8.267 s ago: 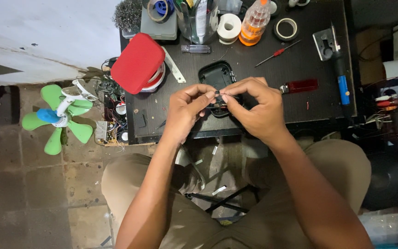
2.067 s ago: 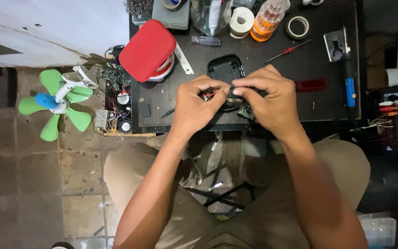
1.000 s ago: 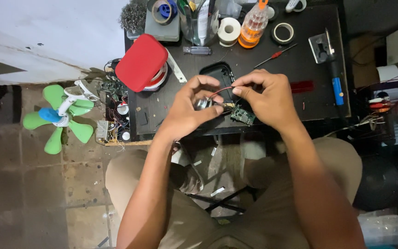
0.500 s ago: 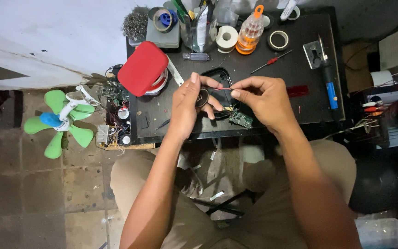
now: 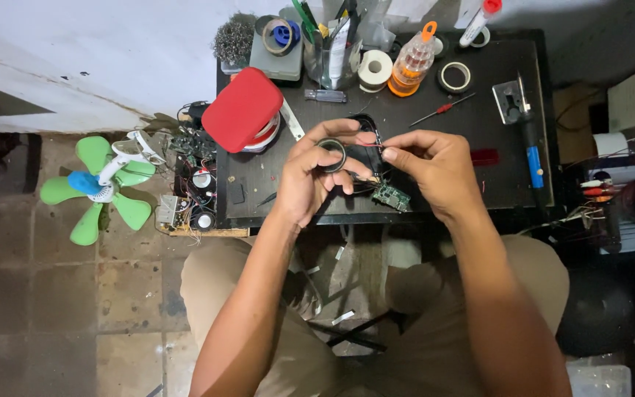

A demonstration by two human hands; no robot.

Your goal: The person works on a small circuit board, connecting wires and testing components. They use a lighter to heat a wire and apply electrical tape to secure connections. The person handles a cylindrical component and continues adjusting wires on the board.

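Pinching a small ring (image 5: 331, 154), the left hand (image 5: 317, 176) faces the right hand (image 5: 435, 165) gripping a thin wire (image 5: 378, 145).

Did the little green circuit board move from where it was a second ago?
Cannot tell. The green circuit board sits by the black table's front edge, below the right hand, much as before; the camera itself shifted.

Light was soft and even, falling from above; the white wall (image 5: 112, 51) at top left was the brightest patch, near washed out. The black table (image 5: 420, 125) swallowed detail, and small parts on it blended into the dark. The right edge and the floor (image 5: 45, 309) at lower left lay dim. Both hands (image 5: 317, 173) (image 5: 435, 165) were evenly lit, with only faint shadows beneath. Focus was fair in the middle, a little soft on fine wires. Wide-angle stretch showed at the corners. No strong glare appeared.
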